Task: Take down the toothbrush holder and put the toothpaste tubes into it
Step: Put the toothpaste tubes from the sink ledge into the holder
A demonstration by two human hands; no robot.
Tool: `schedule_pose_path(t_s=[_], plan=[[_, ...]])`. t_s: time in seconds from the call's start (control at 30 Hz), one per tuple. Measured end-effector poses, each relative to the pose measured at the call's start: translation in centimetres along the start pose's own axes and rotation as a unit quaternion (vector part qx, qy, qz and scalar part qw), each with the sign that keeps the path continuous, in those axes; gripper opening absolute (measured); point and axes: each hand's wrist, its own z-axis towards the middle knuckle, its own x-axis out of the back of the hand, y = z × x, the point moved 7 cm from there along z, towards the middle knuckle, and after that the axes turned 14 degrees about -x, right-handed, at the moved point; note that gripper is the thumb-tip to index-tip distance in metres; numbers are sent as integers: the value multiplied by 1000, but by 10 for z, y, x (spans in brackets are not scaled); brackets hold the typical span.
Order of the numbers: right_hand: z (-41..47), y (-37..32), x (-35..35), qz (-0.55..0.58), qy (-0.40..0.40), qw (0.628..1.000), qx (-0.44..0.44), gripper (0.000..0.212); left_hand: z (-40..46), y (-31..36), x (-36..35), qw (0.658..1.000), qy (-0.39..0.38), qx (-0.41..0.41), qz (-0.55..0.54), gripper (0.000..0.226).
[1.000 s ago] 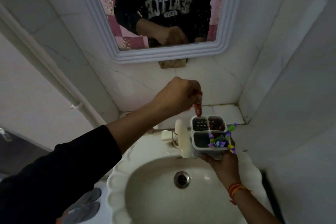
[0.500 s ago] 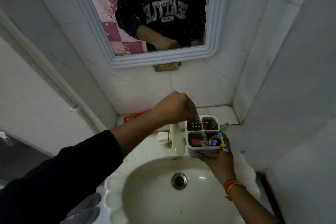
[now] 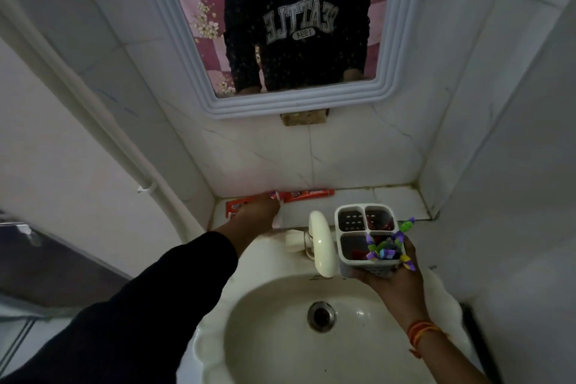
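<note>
My right hand (image 3: 396, 282) holds the white four-compartment toothbrush holder (image 3: 352, 229) upright over the sink's right rim. Red tubes show inside two of its compartments, and purple-green toothbrushes (image 3: 385, 251) stand in the near-right one. My left hand (image 3: 254, 213) reaches to the tiled ledge at the back left, fingers curled on a toothpaste tube (image 3: 277, 220) whose white end sticks out below the hand. A red tube (image 3: 308, 195) lies along the wall just right of that hand. Another red tube or box (image 3: 233, 206) shows at the hand's left.
A white tap (image 3: 321, 243) stands between my hands, right beside the holder. The cream basin (image 3: 249, 330) with its drain (image 3: 321, 315) lies below. A framed mirror (image 3: 386, 50) hangs above the ledge. Tiled walls close in on the right, and a pipe (image 3: 93, 121) runs down the left.
My left hand has left the holder, where it was lowering a red tube into a compartment, and moved left to the ledge. The holder stays in my right hand.
</note>
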Motion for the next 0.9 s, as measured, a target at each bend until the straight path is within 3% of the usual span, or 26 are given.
schedule_pose_path(t_s=[0.1,0.23,0.4,0.5,0.63,0.8,0.9], plan=[[-1,-3,-1,-3,5,1000,4,103,0,-3,-2,1000,2,2,10,31],[-4,-5,-2,-8,2,1000,9,103,-6,-6,-5,999,37,-1,-18,67],[-5,-5,-1,-1,-6,1000,4,104,-24,6,28,973,167,-19,-156,47],[-5,-4,-2,-8,-7,1000,3,100,-30,28,64,966,122,-68,-216,44],[-6,-6,-2,-15,-7,1000,8,97,-32,71,115,984,23,-144,-99,57],[-9,-12,0,-10,6,1000,25,89,-33,148,163,974,-39,-195,107,58],[-10,-12,1,-1,7,1000,28,88,-27,188,162,962,-75,-200,169,43]])
